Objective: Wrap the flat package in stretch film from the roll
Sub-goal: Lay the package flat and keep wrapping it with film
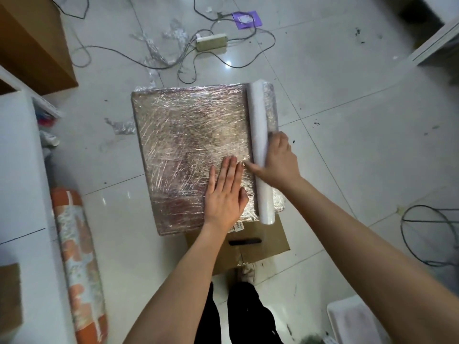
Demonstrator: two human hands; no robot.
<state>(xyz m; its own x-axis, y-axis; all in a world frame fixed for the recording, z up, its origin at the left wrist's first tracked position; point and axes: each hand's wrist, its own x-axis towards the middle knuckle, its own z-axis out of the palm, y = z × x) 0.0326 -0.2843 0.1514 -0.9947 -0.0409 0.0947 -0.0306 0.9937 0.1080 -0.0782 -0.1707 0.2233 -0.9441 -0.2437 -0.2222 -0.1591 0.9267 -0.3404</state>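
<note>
A person stands over a flat package that rests on a cardboard box on a tiled floor. The package's top face is already covered in shiny, wrinkled stretch film. The roll lies along the package's right edge, running away from the viewer, with film leading from it onto the package.

What could go wrong, judging from this view: the package overhangs the smaller box beneath it, so a hard pull on the roll could slide or tip it. If the flat hand lifts too soon, the film may slacken and bunch into more wrinkles. A jerk at the roll could tear the thin film or pull it off line.

The left hand lies flat on the film near the package's near right corner, fingers straight and close together, pressing down and holding nothing. The right hand grips the roll around its middle, fingers curled over the far side and thumb reaching toward the package.

Around them on the floor lie cables, a power strip, scraps of film, and an orange patterned roll at left.
</note>
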